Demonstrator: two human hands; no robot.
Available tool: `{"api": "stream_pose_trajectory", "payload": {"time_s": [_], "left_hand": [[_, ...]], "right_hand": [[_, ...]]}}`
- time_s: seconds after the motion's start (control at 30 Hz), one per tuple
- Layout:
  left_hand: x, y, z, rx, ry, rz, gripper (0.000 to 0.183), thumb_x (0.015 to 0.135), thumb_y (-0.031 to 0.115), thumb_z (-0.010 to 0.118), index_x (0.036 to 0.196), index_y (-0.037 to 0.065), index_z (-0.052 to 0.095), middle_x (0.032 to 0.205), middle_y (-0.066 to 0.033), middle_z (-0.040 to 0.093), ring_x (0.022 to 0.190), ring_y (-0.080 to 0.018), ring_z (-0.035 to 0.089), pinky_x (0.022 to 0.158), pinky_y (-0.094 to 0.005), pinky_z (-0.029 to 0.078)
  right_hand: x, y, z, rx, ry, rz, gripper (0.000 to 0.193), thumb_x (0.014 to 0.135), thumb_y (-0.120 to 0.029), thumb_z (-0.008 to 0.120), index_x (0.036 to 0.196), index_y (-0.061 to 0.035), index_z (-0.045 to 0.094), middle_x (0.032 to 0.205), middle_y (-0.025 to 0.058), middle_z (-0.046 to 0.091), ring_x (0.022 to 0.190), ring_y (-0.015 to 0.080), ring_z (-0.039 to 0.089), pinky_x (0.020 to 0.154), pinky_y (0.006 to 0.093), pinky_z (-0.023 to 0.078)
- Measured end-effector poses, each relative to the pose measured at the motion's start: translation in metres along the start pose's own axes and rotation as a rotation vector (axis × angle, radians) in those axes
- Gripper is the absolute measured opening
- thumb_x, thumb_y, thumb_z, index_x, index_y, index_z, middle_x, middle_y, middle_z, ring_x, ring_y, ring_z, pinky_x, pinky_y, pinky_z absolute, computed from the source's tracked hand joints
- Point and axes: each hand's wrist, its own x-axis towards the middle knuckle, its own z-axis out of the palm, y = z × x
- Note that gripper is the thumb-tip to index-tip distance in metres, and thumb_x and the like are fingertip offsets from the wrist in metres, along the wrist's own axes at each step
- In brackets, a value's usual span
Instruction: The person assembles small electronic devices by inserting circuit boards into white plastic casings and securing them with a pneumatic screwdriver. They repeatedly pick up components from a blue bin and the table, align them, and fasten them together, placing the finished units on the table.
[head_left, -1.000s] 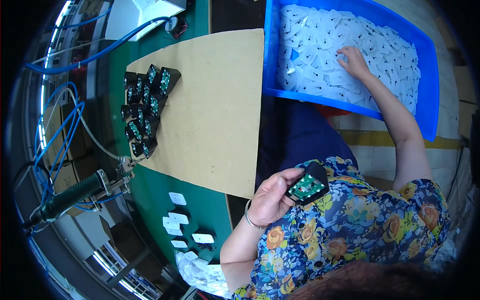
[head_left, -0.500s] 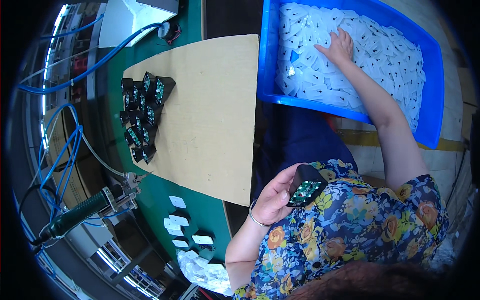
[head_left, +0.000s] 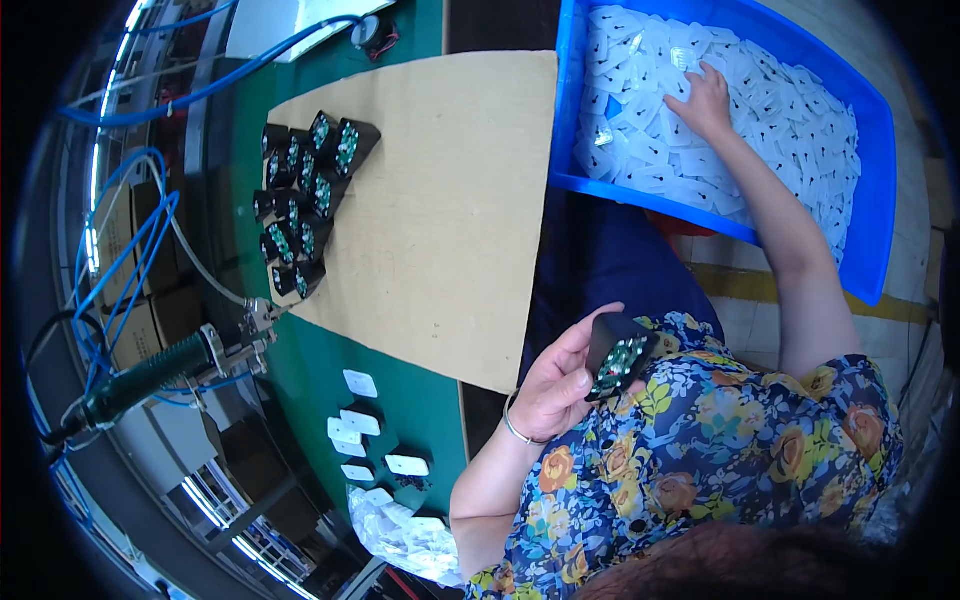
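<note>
1. The right hand point(head_left: 705, 100) has moved farther into the blue bin point(head_left: 868, 215) and now lies flat on the white covers point(head_left: 800, 120), fingers spread, not gripping yet.
2. The left hand point(head_left: 555, 385) still holds the black box point(head_left: 618, 355) near the body, fingers closed round it.
3. More boxes point(head_left: 305, 195) sit far left on the desk point(head_left: 330, 370).

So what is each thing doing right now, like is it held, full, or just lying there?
Black housing: held in left hand, green board showing.
Blue bin: full of white covers, right hand resting on them.
Black housings on cardboard: lying clustered.
Electric screwdriver: lying unheld.
</note>
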Motion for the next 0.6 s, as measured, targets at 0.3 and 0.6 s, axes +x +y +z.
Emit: {"api": "stream_pose_trajectory", "payload": {"time_s": [0.3, 0.6], "left_hand": [[0.007, 0.000, -0.012, 0.026, -0.093, 0.141, 0.071, 0.083, 0.030, 0.059, 0.135, 0.000, 0.021, 0.131, -0.0165, 0.037, 0.111, -0.0225, 0.049, 0.086, -0.0378, 0.048], [-0.020, -0.009, -0.020, -0.152, -0.006, 0.369, 0.053, 0.090, 0.023, 0.048, 0.132, -0.002, 0.026, 0.117, -0.0115, 0.049, 0.097, -0.0191, 0.057, 0.085, -0.0346, 0.049]], "right_hand": [[-0.135, -0.084, -0.189, 0.684, -0.789, -0.766, 0.055, 0.065, -0.013, 0.067, 0.116, -0.0011, 0.050, 0.102, 0.0142, 0.056, 0.091, 0.0290, 0.057, 0.081, 0.0342, 0.046], [-0.180, -0.125, -0.107, 1.688, -0.826, -0.469, 0.053, 0.080, -0.024, 0.061, 0.122, 0.0022, 0.041, 0.125, 0.0165, 0.046, 0.116, 0.0251, 0.046, 0.099, 0.0382, 0.036]]}}
